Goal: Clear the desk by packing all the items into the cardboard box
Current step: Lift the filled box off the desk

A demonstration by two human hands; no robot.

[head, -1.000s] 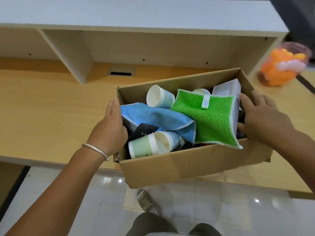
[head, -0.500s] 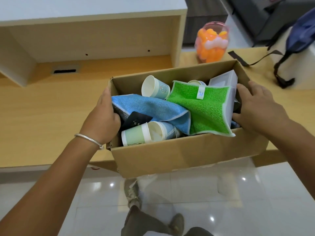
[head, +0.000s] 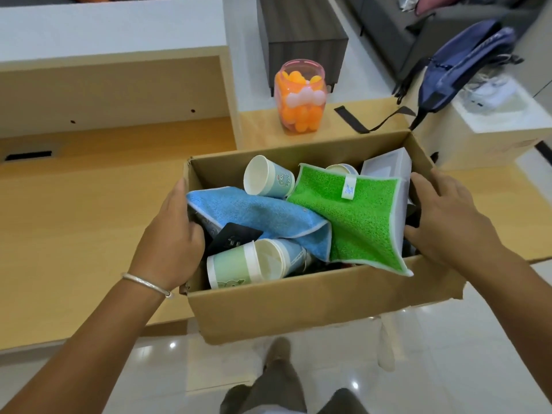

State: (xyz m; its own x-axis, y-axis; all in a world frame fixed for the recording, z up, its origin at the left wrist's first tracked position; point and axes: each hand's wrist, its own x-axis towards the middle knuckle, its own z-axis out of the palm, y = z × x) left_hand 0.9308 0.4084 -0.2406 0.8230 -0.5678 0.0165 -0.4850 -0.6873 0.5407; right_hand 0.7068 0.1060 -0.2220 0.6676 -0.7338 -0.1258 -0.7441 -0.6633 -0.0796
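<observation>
From the head camera, the left hand [head: 168,243] holds the left wall of the box [head: 313,303], with the fingers [head: 195,231] curled over the rim and tucked inside. The right hand [head: 445,222] holds the right wall the same way, its thumb [head: 418,237] hooked inside by the green cloth [head: 355,216]. The box sits between the two hands, partly past the edge of the desk [head: 74,234], over the floor. Just past the left fingers lie a blue cloth [head: 254,213], a dark card [head: 236,239] and a green cup [head: 236,265] on its side. Another cup [head: 267,179] lies farther back. A white case [head: 388,165] stands near the right fingers. A jar [head: 300,98] of orange balls stands on the desk beyond the box, well away from both hands, so it looks like the packing is not done. To do this well, both hands should grip tight and keep the box flat, so the cloth hanging over the front wall does not slip out.
</observation>
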